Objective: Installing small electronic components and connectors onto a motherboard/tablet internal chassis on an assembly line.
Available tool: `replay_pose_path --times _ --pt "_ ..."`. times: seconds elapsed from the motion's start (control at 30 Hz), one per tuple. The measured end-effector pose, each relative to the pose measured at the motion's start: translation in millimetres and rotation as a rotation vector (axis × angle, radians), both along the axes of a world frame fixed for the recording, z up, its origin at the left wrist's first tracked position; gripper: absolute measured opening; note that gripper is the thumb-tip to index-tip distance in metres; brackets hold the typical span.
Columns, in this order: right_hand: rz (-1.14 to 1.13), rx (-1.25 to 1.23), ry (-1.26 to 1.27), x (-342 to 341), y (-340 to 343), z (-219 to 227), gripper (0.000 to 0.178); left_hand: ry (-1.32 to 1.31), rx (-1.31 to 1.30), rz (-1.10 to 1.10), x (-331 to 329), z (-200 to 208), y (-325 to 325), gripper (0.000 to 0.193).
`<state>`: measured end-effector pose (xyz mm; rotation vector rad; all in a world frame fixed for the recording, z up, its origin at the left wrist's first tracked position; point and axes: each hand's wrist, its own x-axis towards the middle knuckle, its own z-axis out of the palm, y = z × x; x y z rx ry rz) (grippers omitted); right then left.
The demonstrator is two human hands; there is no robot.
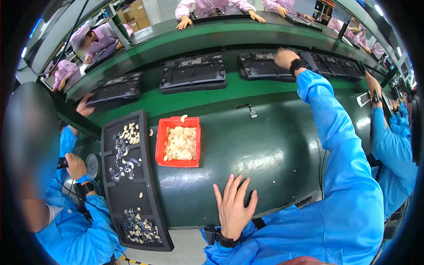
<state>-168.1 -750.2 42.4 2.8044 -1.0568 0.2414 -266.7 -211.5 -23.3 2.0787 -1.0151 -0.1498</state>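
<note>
My left hand [235,205] rests flat near the front edge of the dark green table [216,145], fingers spread, holding nothing. My right arm stretches far forward, and my right hand [285,58] is on or just over an open laptop base [258,66] on the bright green belt [176,99]. Its fingertips are hidden, so I cannot tell whether they grip anything. Between my hands and the belt lies a small cable with a white connector [252,113]. Left of it, a red bin [198,145] holds many cream-coloured pieces, one of them resting on its far rim.
A black compartment tray [126,193] with small dark and cream parts stands left. More laptop bases [193,73] line the belt. A co-worker at left holds a dark tool [63,163]; another sits at right. People in pink work across the belt. Tiny parts [274,181] dot the table.
</note>
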Motion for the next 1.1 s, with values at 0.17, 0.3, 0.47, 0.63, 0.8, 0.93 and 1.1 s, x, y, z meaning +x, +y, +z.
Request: replay_pose_path --times 0.17,0.3,0.47,0.63,0.8,0.93,1.1 --pt "-0.278 0.092 0.157 -66 4 -10 0.064 -0.010 0.060 -0.003 0 2 -1 0.039" --pt "-0.213 0.301 -0.035 -50 -8 -30 0.080 -0.021 0.082 0.004 0 0 3 0.039" --pt "-0.371 0.703 -0.377 -31 -36 -44 0.068 -0.044 0.066 -0.019 -1 1 -2 0.040" --pt "-0.401 1.241 -0.549 -35 -28 -29 0.043 -0.047 0.049 -0.002 -3 0 2 0.040" --pt "-0.285 1.613 -0.805 -25 -7 -22 0.042 -0.062 0.040 0.009 -4 -2 5 0.040" --pt "-0.408 1.758 -0.901 -30 -17 -25 0.035 -0.091 0.006 -0.009 -6 -2 1 0.040" --pt "-0.284 1.674 -1.196 6 37 -25 0.029 -0.107 -0.005 -0.005 -7 -5 1 0.039"
